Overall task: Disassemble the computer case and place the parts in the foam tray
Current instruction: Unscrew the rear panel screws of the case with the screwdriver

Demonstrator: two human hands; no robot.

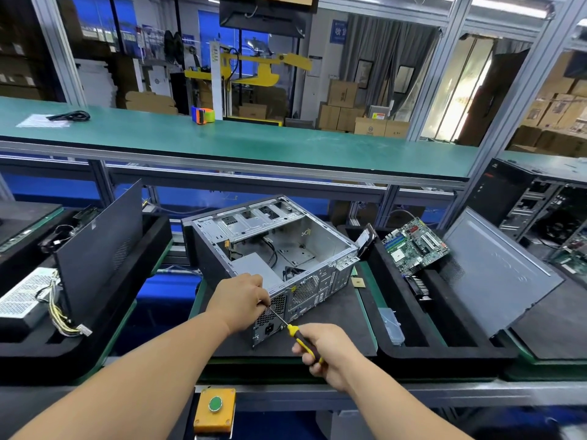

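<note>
**Open case on mat, screwdriver at rear panel**

Long green upper surface [254,138] spans the station; a blue sign behind it carries white characters, only partly in view. Below, the computer case [273,249] lies on its side on a dark mat, open side up: bare grey sheet-metal interior, stamped drive bays at the far end, loose black cables, perforated rear panel facing the person. Black foam tray [444,350] sits just right of the case, with a flat grey side panel [495,271] leaning in it and a green motherboard [416,246] propped at its far end. Second foam tray [38,347] to the left holds a mesh-walled power supply [25,296] with yellow wires. Left hand [238,303], fingers curled, pinches the metal shaft near the case's rear grille. Right hand [327,354] grips the yellow-and-black screwdriver [298,336] handle. No brand text legible on the case
</note>
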